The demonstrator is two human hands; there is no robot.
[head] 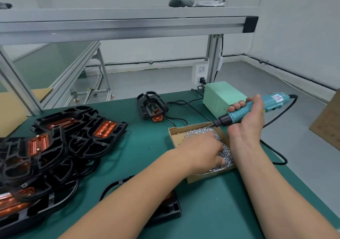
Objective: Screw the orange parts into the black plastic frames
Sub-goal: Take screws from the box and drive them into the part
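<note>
My right hand [247,117] grips a teal electric screwdriver [239,114], held level above the far side of a cardboard box [206,177], with its bit pointing left over the box's far edge. The box is full of small silver screws [200,131]. My left hand [204,152] reaches into those screws, fingertips curled down among them; whether it pinches one is hidden. A black plastic frame [171,211] with an orange part lies under my left forearm, mostly covered. A pile of black frames with orange parts [55,146] fills the left of the table.
One more black frame with an orange part [151,108] stands at the table's far edge. A pale green power box [222,97] sits behind the screw box, its black cable [276,152] looping along the right edge. An aluminium rack crosses overhead.
</note>
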